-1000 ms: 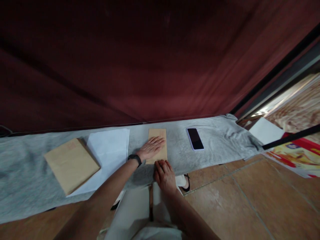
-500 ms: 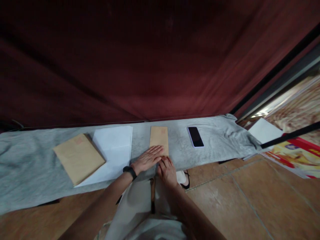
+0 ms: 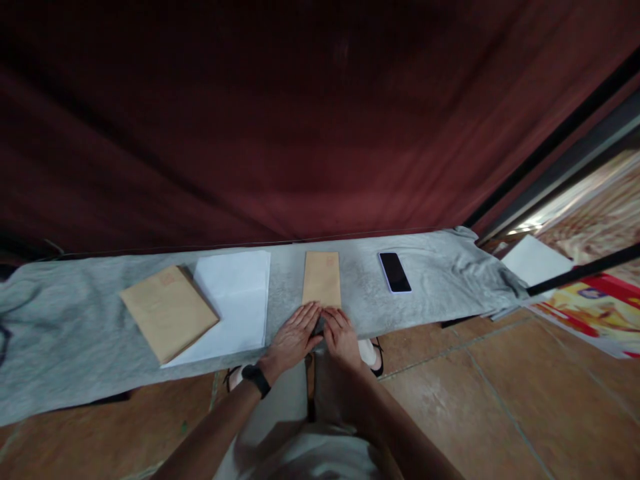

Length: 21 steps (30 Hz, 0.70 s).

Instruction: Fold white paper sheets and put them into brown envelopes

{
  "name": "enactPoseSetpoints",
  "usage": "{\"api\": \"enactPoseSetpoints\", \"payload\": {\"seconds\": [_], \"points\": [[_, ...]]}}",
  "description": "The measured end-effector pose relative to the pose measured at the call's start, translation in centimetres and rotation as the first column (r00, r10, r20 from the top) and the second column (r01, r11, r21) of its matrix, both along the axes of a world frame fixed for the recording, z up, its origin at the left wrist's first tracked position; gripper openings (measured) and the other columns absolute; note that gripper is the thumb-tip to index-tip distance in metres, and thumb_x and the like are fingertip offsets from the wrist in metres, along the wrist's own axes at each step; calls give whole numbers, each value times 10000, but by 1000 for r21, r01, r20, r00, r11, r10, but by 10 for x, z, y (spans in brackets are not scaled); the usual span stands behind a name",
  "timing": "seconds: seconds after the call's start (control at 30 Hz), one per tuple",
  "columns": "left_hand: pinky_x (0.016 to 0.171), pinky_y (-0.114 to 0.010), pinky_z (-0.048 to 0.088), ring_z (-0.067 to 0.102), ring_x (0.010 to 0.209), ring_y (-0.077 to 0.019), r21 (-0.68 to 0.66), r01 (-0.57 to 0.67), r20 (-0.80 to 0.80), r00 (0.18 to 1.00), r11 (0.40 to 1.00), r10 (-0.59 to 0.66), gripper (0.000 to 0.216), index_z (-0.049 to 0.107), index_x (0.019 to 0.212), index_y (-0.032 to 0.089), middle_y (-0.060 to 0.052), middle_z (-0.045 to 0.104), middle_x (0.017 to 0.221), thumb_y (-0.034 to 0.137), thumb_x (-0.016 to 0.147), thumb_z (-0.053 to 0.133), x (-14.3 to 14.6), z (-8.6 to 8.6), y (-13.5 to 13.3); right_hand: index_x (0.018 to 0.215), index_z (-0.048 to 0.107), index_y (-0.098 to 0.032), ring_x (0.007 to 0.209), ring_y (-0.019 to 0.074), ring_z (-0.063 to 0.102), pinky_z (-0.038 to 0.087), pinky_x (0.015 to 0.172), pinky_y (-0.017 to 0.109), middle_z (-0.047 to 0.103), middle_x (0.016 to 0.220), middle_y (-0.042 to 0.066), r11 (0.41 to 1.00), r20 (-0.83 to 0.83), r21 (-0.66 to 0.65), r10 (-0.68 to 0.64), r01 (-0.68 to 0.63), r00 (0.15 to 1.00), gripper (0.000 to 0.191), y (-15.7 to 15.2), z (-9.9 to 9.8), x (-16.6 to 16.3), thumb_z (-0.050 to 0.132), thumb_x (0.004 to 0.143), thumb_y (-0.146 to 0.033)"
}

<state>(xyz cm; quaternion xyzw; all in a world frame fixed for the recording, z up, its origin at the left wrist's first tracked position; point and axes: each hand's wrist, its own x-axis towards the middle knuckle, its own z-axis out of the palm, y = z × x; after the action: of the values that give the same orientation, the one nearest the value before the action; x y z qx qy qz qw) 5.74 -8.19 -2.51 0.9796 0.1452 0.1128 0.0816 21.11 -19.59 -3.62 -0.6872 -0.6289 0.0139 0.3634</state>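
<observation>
A brown paper envelope lies upright in front of me on the grey cloth, a small reddish print near its top right corner. Across its near end rests my left hand, fingers stretched out flat, a black band on the wrist. My right hand lies beside it, fingers extended over the same end, the fingertips of both hands close together. The hands cover the envelope's near edge. To the left, a stack of brown envelopes partly overlaps a stack of white paper.
A phone with a pale purple edge lies right of the envelope. Grey cloth covers the narrow bench against a dark red curtain. At far right are a black bar, a white sheet and a colourful printed box.
My left hand has slid back from the envelope's middle to its near end, now level with the right hand. More of the envelope shows. The view has shifted slightly.
</observation>
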Motion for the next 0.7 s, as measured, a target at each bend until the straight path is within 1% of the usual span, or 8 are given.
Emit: {"api": "enactPoseSetpoints", "payload": {"seconds": [0.1,0.17,0.23,0.3,0.4,0.53,0.63,0.7], "points": [[1236,-454,289,313,1510,-265,13,-12,1,1000,1000,12,674,347,1535,90,-194,394,1592,503,1008,424,0,-3,-2,1445,533,-168,1395,209,478,370,1193,450,573,1459,106,998,31,-45,50,-49,998,438,15,7,11,382,1040,-236],[1225,-464,307,349,1493,-273,15,-15,0,1000,1000,15,665,387,1511,87,-201,443,1559,515,1003,426,1,-4,-2,1472,507,-172,1431,218,440,347,1204,454,523,1513,102,990,81,-118,92,-82,992,447,31,11,20,382,1058,-284],[1213,-467,326,387,1473,-281,15,-24,0,1000,1000,24,659,416,1493,88,-202,478,1534,526,1001,421,1,-4,-2,1461,521,-174,1444,225,424,316,1219,456,499,1534,97,974,133,-191,149,-122,980,442,49,14,28,381,1067,-319],[1207,-460,336,414,1456,-290,13,-35,4,999,999,35,662,435,1483,85,-198,489,1526,537,1000,416,1,-5,-2,1440,544,-182,1452,225,411,289,1231,451,488,1544,84,954,181,-248,216,-168,959,429,66,16,35,384,1069,-325],[1211,-439,330,417,1454,-290,6,-34,10,999,999,34,670,442,1484,87,-187,473,1542,548,998,413,0,-3,-2,1441,541,-172,1459,203,400,267,1241,419,484,1547,80,939,212,-279,266,-202,941,423,88,17,43,374,1071,-290],[1221,-431,308,359,1489,-259,4,-22,-6,1000,1000,22,662,368,1537,116,-161,418,1586,520,1014,395,0,2,-3,1481,492,-167,1481,188,362,249,1245,401,447,1572,86,939,223,-287,259,-190,940,448,112,18,52,380,1070,-305],[1225,-425,298,315,1510,-243,-2,-25,-16,1000,1000,25,673,312,1566,129,-148,374,1613,516,1020,381,0,6,-4,1499,468,-182,1469,185,383,235,1246,415,460,1563,88,945,225,-304,199,-125,954,458,128,20,57,387,1069,-320],[1227,-425,296,300,1517,-240,-8,-30,-20,999,1000,30,681,305,1570,130,-145,364,1618,525,1019,378,0,7,-4,1503,462,-182,1458,187,399,224,1246,424,468,1556,92,946,224,-310,165,-91,961,460,135,21,60,388,1069,-315]]}}
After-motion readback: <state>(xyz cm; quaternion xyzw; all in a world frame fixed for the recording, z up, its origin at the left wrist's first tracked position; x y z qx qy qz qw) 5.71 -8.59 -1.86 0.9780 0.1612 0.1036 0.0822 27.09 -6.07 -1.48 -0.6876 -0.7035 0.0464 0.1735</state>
